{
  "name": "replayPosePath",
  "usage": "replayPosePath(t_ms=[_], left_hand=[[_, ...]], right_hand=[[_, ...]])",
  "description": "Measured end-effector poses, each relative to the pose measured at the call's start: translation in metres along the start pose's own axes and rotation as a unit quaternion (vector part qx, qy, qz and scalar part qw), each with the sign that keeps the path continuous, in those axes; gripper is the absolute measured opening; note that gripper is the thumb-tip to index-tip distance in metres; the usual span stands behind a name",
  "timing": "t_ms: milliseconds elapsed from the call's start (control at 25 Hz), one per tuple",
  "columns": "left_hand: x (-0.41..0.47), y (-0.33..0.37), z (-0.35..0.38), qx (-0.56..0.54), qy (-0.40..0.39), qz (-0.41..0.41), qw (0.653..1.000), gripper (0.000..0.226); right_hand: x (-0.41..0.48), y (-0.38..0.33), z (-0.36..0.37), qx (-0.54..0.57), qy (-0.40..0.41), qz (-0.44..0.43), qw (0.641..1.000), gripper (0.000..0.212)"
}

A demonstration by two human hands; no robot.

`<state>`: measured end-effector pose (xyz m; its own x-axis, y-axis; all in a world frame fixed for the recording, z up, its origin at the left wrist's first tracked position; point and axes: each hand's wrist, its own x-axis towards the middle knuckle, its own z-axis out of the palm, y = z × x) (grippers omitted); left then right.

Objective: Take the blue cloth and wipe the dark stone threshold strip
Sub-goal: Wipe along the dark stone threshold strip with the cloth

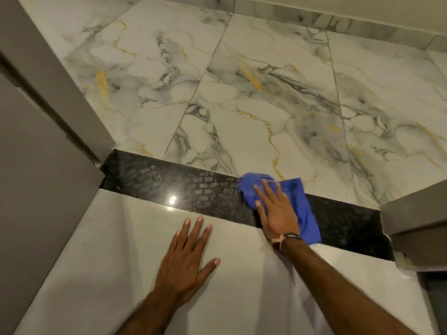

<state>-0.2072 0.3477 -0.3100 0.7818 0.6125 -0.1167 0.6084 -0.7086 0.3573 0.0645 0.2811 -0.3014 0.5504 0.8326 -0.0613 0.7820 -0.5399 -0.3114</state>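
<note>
The dark stone threshold strip (169, 187) runs from the left door frame to the right one, between two tiled floors. Dusty shoe-sole prints mark its left and middle parts. A crumpled blue cloth (304, 206) lies on the strip right of centre, spilling a little onto the marbled tile. My right hand (275, 211) presses flat on the cloth, fingers spread and pointing away from me. My left hand (186, 257) rests palm down on the plain light tile just in front of the strip, fingers apart, holding nothing.
A grey door frame (60, 97) stands at the strip's left end and another grey frame (416, 213) at its right end. White marbled tiles with grey and gold veins (254, 93) lie beyond the strip. Plain glossy tile (121, 250) lies in front of it.
</note>
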Motion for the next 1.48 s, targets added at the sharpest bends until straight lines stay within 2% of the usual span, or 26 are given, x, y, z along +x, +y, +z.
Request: replayPosePath(t_ms=[40,80,160,200,280,320,440,480,560,600,640,720,760,880,920,1000,1040,1080,1200,1240,1320,1360,1400,1480], left_hand=[[-0.003,-0.011,-0.004,-0.001,0.004,-0.01,1.0,0.078],[-0.007,-0.022,-0.008,-0.001,0.006,-0.019,1.0,0.078],[-0.013,-0.042,-0.016,-0.003,0.009,-0.033,0.999,0.077],[-0.015,-0.05,-0.019,-0.005,0.013,-0.044,0.999,0.077],[-0.018,-0.061,-0.023,-0.011,0.023,-0.057,0.998,0.077],[-0.022,-0.069,-0.025,-0.009,0.032,-0.069,0.997,0.078],[-0.028,-0.089,-0.033,0.011,0.052,-0.101,0.994,0.08],[-0.031,-0.095,-0.034,0.012,0.055,-0.11,0.992,0.08],[-0.04,-0.107,-0.037,0.013,0.057,-0.136,0.989,0.082],[-0.044,-0.113,-0.039,0.017,0.06,-0.158,0.986,0.084],[-0.047,-0.121,-0.042,0.021,0.067,-0.179,0.981,0.085],[-0.048,-0.137,-0.047,0.016,0.082,-0.211,0.974,0.087],[-0.047,-0.142,-0.048,0.013,0.079,-0.221,0.972,0.088],[-0.043,-0.145,-0.049,0.023,0.068,-0.23,0.97,0.089],[-0.042,-0.143,-0.048,0.023,0.069,-0.235,0.969,0.09],[-0.037,-0.135,-0.047,0.022,0.081,-0.235,0.968,0.092],[-0.033,-0.128,-0.046,0.023,0.086,-0.224,0.971,0.091],[-0.027,-0.12,-0.043,0.025,0.09,-0.204,0.974,0.09],[-0.009,-0.09,-0.032,0.032,0.075,-0.155,0.984,0.085],[-0.004,-0.081,-0.027,0.032,0.07,-0.149,0.986,0.084],[0.005,-0.063,-0.02,0.023,0.061,-0.137,0.988,0.086],[0.008,-0.053,-0.018,0.018,0.052,-0.131,0.99,0.086],[0.01,-0.043,-0.016,0.016,0.043,-0.123,0.991,0.087],[0.013,-0.025,-0.009,0.018,0.038,-0.104,0.994,0.087]], right_hand=[[0.009,-0.011,0.003,0.001,0.014,0.045,0.999,0.054],[0.016,-0.026,0.007,-0.013,0.007,0.039,0.999,0.055],[0.023,-0.06,0.02,-0.03,-0.029,-0.091,0.995,0.055],[0.028,-0.076,0.025,-0.025,-0.041,-0.124,0.991,0.055],[0.047,-0.1,0.03,0.005,-0.011,-0.047,0.999,0.055],[0.054,-0.118,0.035,0.001,-0.009,-0.043,0.999,0.055],[0.066,-0.179,0.057,-0.032,-0.06,-0.234,0.97,0.056],[0.075,-0.197,0.063,-0.03,-0.068,-0.238,0.968,0.056],[0.098,-0.234,0.071,-0.005,-0.063,-0.123,0.99,0.057],[0.103,-0.252,0.075,-0.008,-0.067,-0.107,0.992,0.057],[0.104,-0.27,0.08,-0.016,-0.074,-0.159,0.984,0.057],[0.104,-0.296,0.085,-0.046,-0.097,-0.302,0.947,0.056],[0.107,-0.303,0.086,-0.052,-0.104,-0.311,0.943,0.056],[0.114,-0.313,0.091,-0.038,-0.088,-0.174,0.98,0.057],[0.112,-0.313,0.09,-0.038,-0.085,-0.186,0.978,0.057],[0.106,-0.298,0.084,-0.046,-0.093,-0.291,0.951,0.055],[0.105,-0.282,0.08,-0.038,-0.097,-0.315,0.943,0.054],[0.104,-0.262,0.075,-0.035,-0.092,-0.299,0.949,0.053],[0.087,-0.203,0.059,-0.013,-0.057,-0.136,0.989,0.055],[0.075,-0.186,0.053,-0.015,-0.061,-0.154,0.986,0.055],[0.052,-0.147,0.039,-0.027,-0.085,-0.245,0.965,0.054],[0.045,-0.122,0.031,-0.024,-0.083,-0.251,0.964,0.053],[0.037,-0.095,0.023,-0.023,-0.067,-0.208,0.976,0.053],[0.022,-0.045,0.009,-0.022,-0.014,-0.067,0.997,0.053]])
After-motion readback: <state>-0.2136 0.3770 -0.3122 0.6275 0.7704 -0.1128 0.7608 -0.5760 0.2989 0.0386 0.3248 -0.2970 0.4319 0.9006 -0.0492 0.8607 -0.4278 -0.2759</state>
